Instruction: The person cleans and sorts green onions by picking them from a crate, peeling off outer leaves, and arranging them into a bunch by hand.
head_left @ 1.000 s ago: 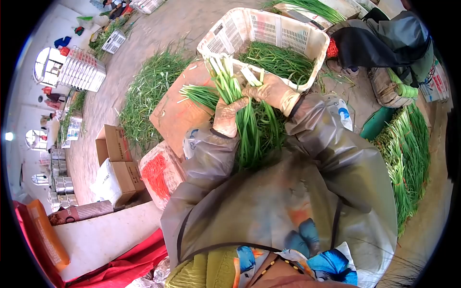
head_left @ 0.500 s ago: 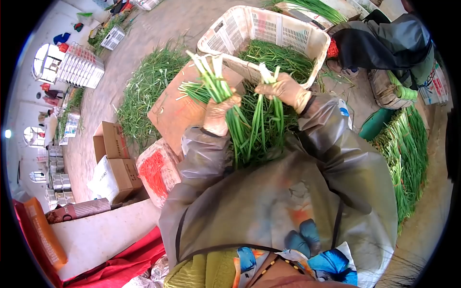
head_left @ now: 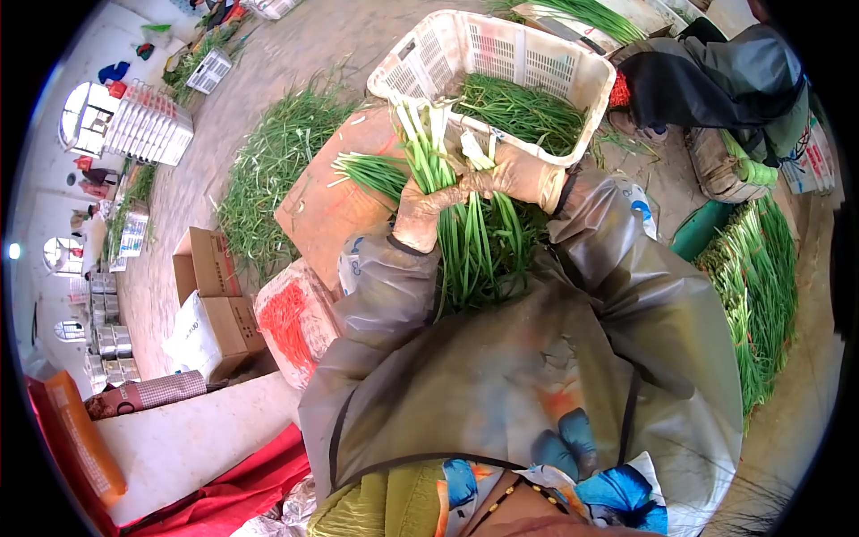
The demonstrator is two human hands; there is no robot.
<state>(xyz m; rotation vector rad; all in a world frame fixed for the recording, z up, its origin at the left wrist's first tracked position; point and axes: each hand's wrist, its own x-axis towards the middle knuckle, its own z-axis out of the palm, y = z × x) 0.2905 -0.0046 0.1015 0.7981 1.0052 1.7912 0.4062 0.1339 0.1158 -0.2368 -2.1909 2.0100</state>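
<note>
My left hand (head_left: 422, 213), in a dirty tan glove, is closed around a bunch of green stalks (head_left: 428, 143) with white ends pointing up. Against it, my right hand (head_left: 519, 175), gloved too, is closed on a few more stalks (head_left: 478, 154). The fingers of both hands meet between the two bunches. Long green leaves (head_left: 483, 255) hang below the hands over my apron. A small bundle (head_left: 371, 172) lies on a reddish-brown board (head_left: 322, 201) to the left of my left hand.
A white crate (head_left: 501, 49) holding greens stands beyond my hands. Loose greens (head_left: 268, 179) lie on the floor at left, near a cardboard box (head_left: 210, 264) and red ties (head_left: 291, 327). Bundled greens (head_left: 761, 295) stand at right. A co-worker (head_left: 725, 80) sits at upper right.
Half a second ago the hands were apart, each with stalks. My right hand has since moved left and my left hand slightly right, so that they touch again.
</note>
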